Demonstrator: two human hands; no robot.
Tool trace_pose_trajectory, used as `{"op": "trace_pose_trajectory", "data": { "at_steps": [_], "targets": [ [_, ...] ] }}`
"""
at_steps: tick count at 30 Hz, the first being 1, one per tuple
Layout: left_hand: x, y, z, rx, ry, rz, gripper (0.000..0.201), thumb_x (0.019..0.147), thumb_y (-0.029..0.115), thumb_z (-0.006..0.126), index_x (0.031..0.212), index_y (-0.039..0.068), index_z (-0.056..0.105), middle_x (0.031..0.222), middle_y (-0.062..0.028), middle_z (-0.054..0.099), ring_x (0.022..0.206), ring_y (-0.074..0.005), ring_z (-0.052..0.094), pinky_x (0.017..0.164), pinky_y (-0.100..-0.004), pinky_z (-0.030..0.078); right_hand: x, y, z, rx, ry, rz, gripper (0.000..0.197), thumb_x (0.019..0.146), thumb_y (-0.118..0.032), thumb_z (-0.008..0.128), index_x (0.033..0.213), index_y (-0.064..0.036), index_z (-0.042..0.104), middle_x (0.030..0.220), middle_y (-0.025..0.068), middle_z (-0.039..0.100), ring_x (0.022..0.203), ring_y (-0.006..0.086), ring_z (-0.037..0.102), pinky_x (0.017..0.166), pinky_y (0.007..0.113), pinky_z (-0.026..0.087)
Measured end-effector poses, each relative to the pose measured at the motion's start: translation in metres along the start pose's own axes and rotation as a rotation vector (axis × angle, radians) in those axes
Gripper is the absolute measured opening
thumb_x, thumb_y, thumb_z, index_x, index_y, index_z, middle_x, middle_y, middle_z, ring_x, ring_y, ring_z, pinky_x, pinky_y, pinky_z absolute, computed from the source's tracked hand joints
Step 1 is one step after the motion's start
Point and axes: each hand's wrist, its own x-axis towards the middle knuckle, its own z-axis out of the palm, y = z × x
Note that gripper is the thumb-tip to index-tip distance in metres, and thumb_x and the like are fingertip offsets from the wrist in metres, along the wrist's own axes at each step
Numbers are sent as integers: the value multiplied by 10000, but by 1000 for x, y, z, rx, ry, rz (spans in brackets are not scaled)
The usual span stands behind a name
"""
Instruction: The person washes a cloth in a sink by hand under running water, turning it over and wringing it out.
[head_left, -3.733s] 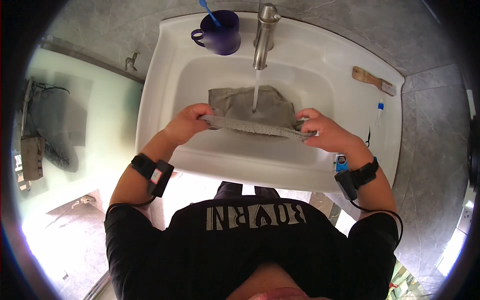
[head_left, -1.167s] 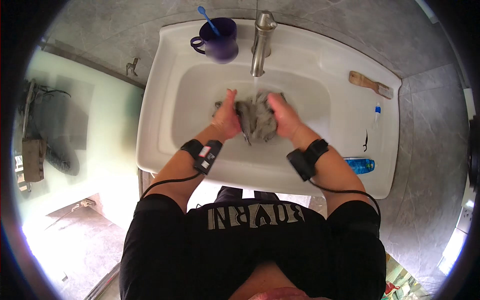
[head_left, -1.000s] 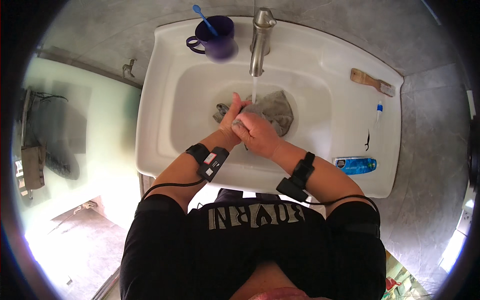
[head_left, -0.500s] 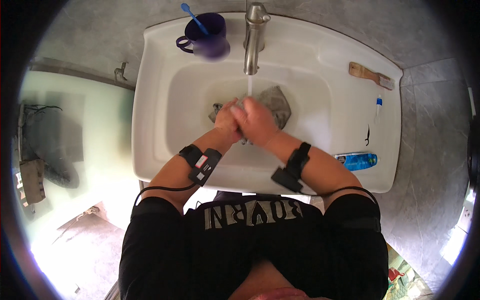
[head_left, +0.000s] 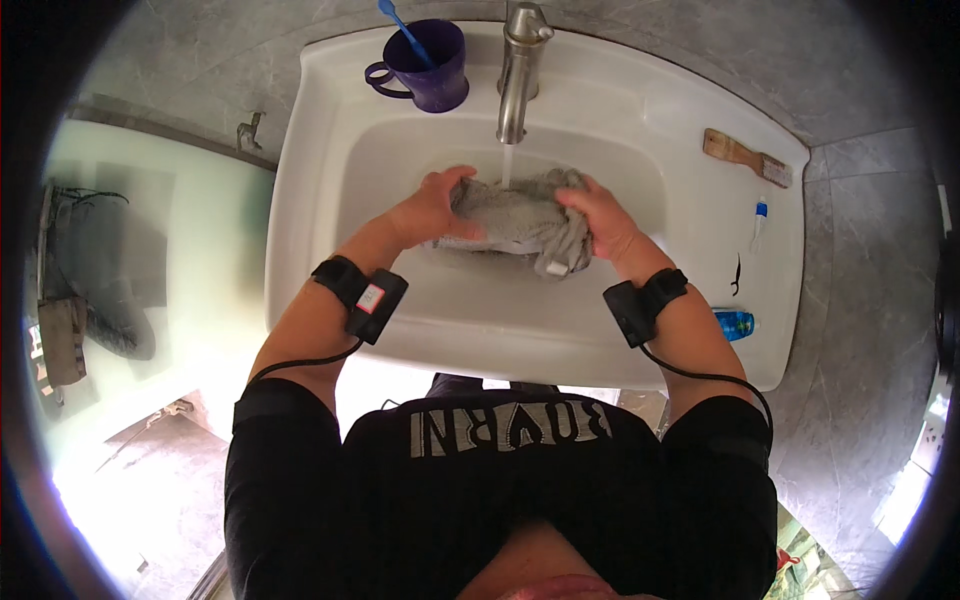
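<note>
A wet, fuzzy grey cloth (head_left: 510,220) spans the white sink basin (head_left: 380,190), bunched up, with a small pale tag at its lower right. My left hand (head_left: 435,208) grips its left end, thumb in front and fingers behind. Around the right end my right hand (head_left: 605,218) is closed, thumb on top; some of its fingers are hidden by the cloth. Water runs from the metal faucet (head_left: 515,95) onto the cloth's upper edge, between my two hands.
On the rim's back left stands a purple mug (head_left: 440,80) holding a blue toothbrush (head_left: 405,32). Along the right rim lie a wooden-handled brush (head_left: 745,155), a small blue-capped clear item (head_left: 760,220), a thin black piece (head_left: 737,275) and a blue tube (head_left: 735,323), partly behind my forearm.
My hands were pressed together over the cloth; they have moved apart to its two ends. The cloth is now lifted and spread sideways between them under the water.
</note>
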Motion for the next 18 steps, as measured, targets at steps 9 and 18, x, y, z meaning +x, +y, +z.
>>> {"op": "trace_pose_trajectory", "data": {
  "at_steps": [9, 18],
  "targets": [
    [-4, 10, 24, -983, -137, -144, 427, 773, 209, 611, 1153, 56, 489, 1027, -93, 583, 973, -268, 562, 908, -418, 427, 4, -6, -11, 438, 26, -116, 428, 829, -173, 569, 1209, -78, 397, 1105, 97, 514, 1030, 240, 520, 892, 379, 444],
    [-2, 45, 68, -1712, 106, -503, 434, 883, 420, 460, 1188, 112, 463, 1105, -84, 549, 1024, -238, 541, 885, -400, 438, 1, 35, 66, -976, 177, -938, 311, 796, -236, 604, 1021, -37, 522, 1015, 178, 547, 975, 353, 498, 816, 408, 423]
  ]
}}
